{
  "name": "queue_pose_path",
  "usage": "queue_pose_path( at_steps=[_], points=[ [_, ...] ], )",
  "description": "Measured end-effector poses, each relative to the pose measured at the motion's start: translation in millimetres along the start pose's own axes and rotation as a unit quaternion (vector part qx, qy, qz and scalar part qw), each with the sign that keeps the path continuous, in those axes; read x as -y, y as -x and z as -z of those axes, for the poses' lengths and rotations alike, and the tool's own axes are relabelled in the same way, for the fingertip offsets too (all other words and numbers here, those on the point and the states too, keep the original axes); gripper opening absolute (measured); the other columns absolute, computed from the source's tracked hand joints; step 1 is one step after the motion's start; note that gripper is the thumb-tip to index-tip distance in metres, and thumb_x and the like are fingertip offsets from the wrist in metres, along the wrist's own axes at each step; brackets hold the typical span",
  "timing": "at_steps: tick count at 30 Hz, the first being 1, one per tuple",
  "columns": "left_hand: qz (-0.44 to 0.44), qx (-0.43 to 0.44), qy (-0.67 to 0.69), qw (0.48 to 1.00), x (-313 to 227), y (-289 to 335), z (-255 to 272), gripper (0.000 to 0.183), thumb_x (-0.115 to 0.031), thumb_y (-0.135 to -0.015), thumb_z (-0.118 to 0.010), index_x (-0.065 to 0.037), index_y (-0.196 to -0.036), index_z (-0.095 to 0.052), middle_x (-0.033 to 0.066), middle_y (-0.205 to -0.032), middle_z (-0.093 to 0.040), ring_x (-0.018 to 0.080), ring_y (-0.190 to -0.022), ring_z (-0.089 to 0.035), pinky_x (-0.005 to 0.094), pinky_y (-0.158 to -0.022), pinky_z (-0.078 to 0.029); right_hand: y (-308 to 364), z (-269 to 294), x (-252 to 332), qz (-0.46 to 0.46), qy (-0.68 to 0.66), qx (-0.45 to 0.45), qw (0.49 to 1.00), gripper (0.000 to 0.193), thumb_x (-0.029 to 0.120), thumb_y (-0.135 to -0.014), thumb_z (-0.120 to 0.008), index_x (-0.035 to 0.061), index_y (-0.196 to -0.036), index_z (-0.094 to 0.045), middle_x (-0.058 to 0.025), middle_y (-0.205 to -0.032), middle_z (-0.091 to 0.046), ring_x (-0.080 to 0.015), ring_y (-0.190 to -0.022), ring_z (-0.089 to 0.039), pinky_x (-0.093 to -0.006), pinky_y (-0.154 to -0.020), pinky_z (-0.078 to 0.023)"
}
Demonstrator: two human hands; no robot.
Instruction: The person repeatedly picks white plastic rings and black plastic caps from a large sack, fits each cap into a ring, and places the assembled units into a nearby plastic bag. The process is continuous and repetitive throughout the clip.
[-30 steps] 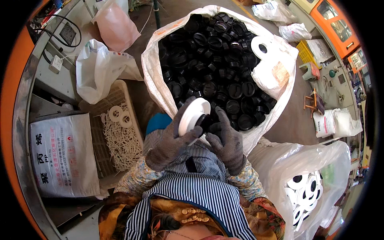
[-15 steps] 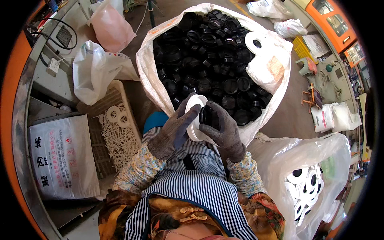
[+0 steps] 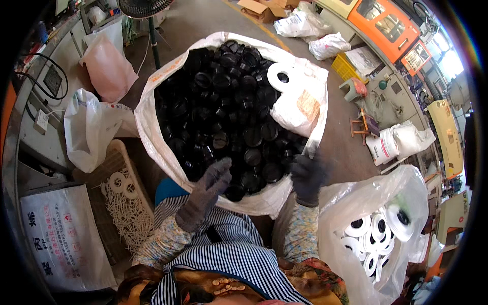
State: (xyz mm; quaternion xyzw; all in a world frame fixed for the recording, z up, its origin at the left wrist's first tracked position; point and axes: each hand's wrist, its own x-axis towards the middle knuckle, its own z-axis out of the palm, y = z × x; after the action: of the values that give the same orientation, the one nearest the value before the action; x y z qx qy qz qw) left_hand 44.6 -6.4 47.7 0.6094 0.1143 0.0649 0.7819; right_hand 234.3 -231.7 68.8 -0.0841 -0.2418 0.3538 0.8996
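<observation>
My left hand point(image 3: 206, 193), in a grey glove, hovers at the near edge of a big white woven sack point(image 3: 147, 114). Its fingers are stretched out and nothing is in it. The sack is full of black threaded plastic caps point(image 3: 221, 140). My right hand point(image 3: 307, 178), also gloved, is at the sack's near right rim, smeared by motion; its fingers cannot be made out. To the right, a clear plastic bag point(image 3: 335, 203) contains several white rings with black centres point(image 3: 376, 229). One larger-looking white ring with a black cap point(image 3: 400, 221) is at that bag's upper right.
A crate point(image 3: 145, 185) of thin white sticks and a few white rings stands at my left, beside a printed white sack point(image 3: 66, 239). A white ring point(image 3: 279, 77) lies on the big sack's far right. A fan point(image 3: 145, 6), a small wooden stool point(image 3: 363, 124) and full sacks point(image 3: 401, 142) stand farther off.
The white ring and black cap have left my hands; a similar piece now shows in the clear bag. My hands have parted, the right moving rightward. The view has shifted.
</observation>
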Motion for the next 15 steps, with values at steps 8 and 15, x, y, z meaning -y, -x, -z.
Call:
queue_pose_path(
  at_steps=[8,15],
  points=[
    [0.079,0.022,0.052,0.995,7,-7,8,0.048,-0.028,-0.103,-0.055,-0.003,-0.143,-0.046,0.0154,-0.143,-0.051,0.0263,-0.135,-0.048,0.0392,-0.116,-0.037,-207,100,12,0.204,0.978,-0.006,0.038,0.050,0.013,-0.083,-0.062,0.0146,-0.133,-0.055,-0.0085,-0.114,-0.061,-0.0291,-0.115,-0.054,-0.0503,-0.097,-0.046],
    [0.018,-0.080,0.231,0.969,8,-27,12,0.051,-0.029,-0.104,-0.054,-0.004,-0.146,-0.041,0.0157,-0.143,-0.050,0.0274,-0.136,-0.047,0.0402,-0.116,-0.037,-197,62,-16,0.181,0.917,0.020,0.356,0.054,0.011,-0.086,-0.066,0.0074,-0.137,-0.051,-0.0186,-0.120,-0.061,-0.0344,-0.112,-0.057,-0.0446,-0.102,-0.043]
  ],
)
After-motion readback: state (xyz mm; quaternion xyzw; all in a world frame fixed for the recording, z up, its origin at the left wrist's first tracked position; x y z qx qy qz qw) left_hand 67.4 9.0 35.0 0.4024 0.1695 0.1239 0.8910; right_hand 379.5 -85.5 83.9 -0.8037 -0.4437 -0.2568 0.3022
